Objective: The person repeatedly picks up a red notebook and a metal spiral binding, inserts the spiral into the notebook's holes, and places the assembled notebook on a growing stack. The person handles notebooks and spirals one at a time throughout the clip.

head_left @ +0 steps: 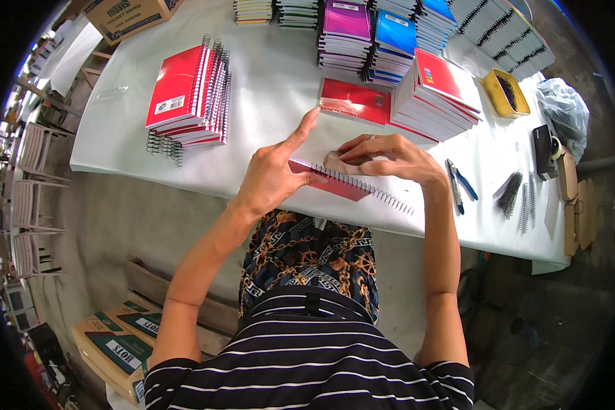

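Observation:
A red notebook (338,189) is held on edge at the table's front edge. A dark spiral coil (389,199) runs through its upper edge and sticks out past its right end. My left hand (270,174) grips the notebook's left end, one finger raised. My right hand (400,158), wearing a ring, bends over the spine with curled fingers at the coil; the fingertips are slightly blurred. Just beyond lies a flat red notebook block (355,101), beside a tall stack of red-covered blocks (434,96).
Coiled red notebooks (184,89) are piled at left on the white table (266,75). Purple notebooks (345,37) and blue notebooks (393,44) stand at the back. At right are pliers (458,186), loose coils (517,197), a yellow tray (506,93) and a tape dispenser (544,152).

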A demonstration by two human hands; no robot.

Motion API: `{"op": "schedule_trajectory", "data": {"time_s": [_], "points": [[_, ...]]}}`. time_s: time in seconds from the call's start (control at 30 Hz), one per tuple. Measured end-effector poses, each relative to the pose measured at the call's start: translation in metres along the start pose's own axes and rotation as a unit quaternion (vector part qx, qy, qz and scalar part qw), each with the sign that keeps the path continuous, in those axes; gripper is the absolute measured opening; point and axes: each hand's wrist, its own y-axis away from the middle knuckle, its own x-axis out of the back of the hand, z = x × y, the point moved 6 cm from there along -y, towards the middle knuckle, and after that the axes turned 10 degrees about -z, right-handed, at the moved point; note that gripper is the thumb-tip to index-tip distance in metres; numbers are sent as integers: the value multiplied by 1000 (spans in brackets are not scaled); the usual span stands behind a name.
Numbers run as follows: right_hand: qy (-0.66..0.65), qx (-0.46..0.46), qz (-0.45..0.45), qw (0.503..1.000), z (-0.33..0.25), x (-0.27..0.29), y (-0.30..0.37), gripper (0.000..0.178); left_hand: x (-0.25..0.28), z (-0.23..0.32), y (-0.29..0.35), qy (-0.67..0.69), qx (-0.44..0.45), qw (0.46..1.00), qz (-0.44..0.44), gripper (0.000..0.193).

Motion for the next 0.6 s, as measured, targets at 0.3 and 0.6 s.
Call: {"op": "schedule_trajectory", "data": {"time_s": [0.3,0.6], "points": [[-54,58,0,997,-1,-1,-9,52,-7,-24,9,76,-14,997,31,98],[-27,48,-13,998,-15,-10,-17,45,-8,-26,13,72,-2,996,48,102]]}}
